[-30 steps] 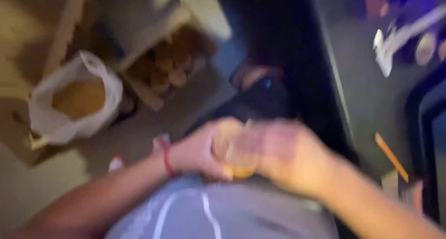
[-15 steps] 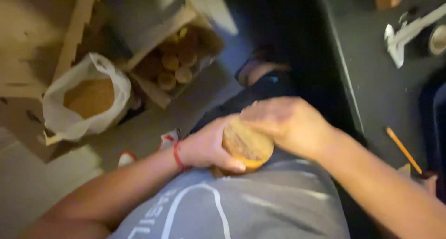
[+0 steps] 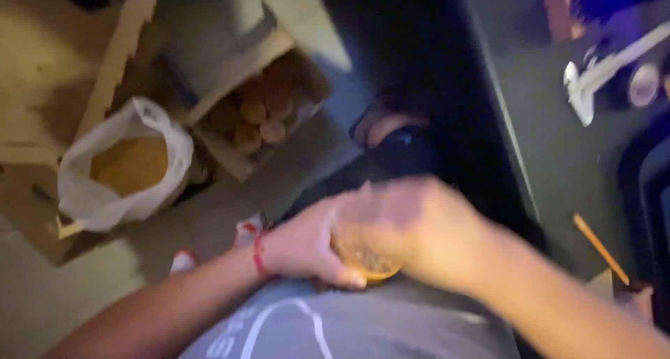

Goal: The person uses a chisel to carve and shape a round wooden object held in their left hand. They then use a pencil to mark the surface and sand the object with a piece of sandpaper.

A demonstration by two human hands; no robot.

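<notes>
Both hands meet in front of my grey shirt around a round tan object [image 3: 364,258] with a rough brownish surface. My left hand [image 3: 307,247], a red band on its wrist, cups it from the left and below. My right hand [image 3: 419,226] covers it from above and the right; it is blurred by motion. Only the lower edge of the round object shows between the fingers.
On the floor at left stands a white plastic bag [image 3: 122,167] of yellow-brown powder. Beside it an open cardboard box [image 3: 262,111] holds several round tan pieces. A dark counter [image 3: 558,156] runs along the right, with a white tool [image 3: 600,69] and an orange stick [image 3: 600,247].
The view has shifted slightly and blurred. My right hand has slid over the round object, covering more of it than half a second ago. Both hands stay on it.
</notes>
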